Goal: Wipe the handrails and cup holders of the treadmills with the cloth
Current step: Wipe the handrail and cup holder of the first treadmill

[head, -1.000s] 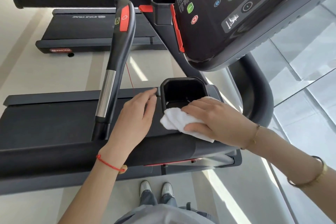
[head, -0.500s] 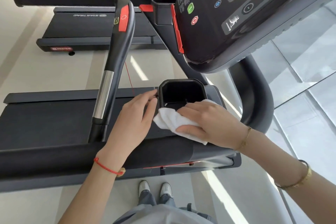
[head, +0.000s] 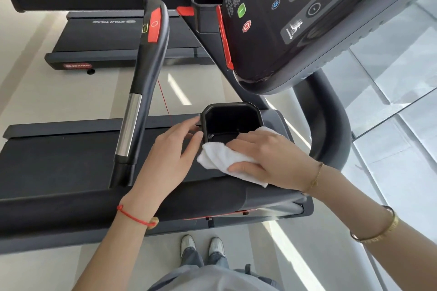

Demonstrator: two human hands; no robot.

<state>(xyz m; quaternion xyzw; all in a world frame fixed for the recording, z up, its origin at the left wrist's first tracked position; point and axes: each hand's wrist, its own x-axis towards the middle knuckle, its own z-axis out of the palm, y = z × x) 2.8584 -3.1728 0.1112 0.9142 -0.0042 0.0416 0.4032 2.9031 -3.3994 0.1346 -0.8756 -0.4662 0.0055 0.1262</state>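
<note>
Cup holder: black, open-topped well, straight ahead of both my hands, below the console. Cloth: white, bunched, lying over the holder's near rim. Right hand: grasping the cloth and pressing it on that rim; nearer hand for the wipe. Left hand: released, fingertips touching the holder's left wall. Handrail: long axis running away from me, left of the holder, untouched. My judgement: the cloth goes forward into the well next.
</note>
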